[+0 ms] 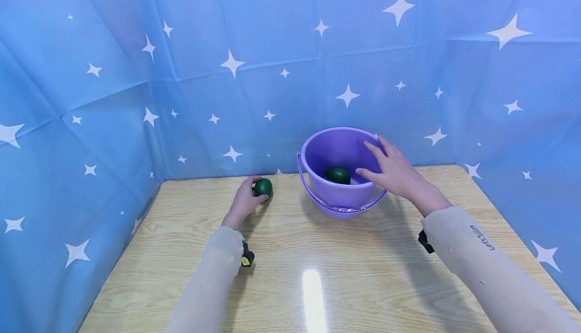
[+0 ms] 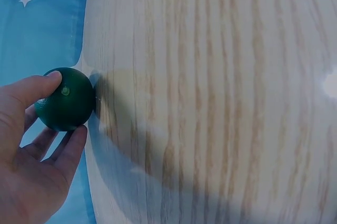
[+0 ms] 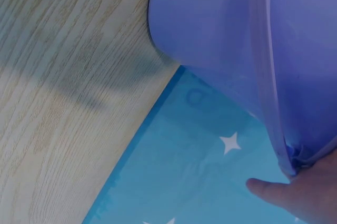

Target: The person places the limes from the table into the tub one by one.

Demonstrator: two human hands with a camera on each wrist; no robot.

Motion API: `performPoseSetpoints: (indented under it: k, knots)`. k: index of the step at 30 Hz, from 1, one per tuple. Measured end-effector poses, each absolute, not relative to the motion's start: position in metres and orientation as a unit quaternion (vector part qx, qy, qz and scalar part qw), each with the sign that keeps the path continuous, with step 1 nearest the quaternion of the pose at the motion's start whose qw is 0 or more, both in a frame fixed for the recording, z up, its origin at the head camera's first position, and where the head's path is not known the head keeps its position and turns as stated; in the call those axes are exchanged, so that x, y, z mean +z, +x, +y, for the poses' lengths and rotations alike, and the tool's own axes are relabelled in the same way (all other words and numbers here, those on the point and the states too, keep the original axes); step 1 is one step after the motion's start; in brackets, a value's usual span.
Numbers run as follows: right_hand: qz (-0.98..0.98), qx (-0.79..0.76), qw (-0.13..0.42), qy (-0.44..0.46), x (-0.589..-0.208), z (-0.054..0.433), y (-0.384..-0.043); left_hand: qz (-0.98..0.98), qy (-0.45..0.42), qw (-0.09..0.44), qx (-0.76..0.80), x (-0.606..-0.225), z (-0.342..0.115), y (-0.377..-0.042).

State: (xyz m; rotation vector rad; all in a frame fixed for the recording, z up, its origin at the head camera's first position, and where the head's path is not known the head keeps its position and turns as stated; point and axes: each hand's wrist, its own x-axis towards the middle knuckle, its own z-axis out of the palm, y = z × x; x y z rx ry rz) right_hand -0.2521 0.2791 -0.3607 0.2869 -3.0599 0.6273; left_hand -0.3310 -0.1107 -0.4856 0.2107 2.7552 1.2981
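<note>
In the head view my left hand (image 1: 244,203) holds a dark green fruit (image 1: 263,187) near the table's back edge. The left wrist view shows this round, smooth fruit (image 2: 65,99) with a small stem nub, the thumb on one side and the fingertips on the other. A purple bucket (image 1: 336,194) is right of it, its mouth facing me, its handle hanging in front. Inside lies another dark green fruit (image 1: 338,175). My right hand (image 1: 394,171) is at the bucket's right rim with its fingers spread. In the right wrist view it is partly cut off beside the bucket (image 3: 210,24).
The wood-grain table (image 1: 272,257) ends at the back against a blue cloth (image 1: 199,96) with white stars, which also hangs at both sides. A bright light reflection lies on the table's front part.
</note>
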Motion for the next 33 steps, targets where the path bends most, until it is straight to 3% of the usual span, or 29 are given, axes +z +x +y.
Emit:
performPoseSetpoints:
  k: [33]
  knots:
    - [-0.976,0.198,0.002,0.092,-0.36,0.2791,-0.2512,0.902,0.064,0.046,0.424,-0.4791,-0.1117,-0.3239]
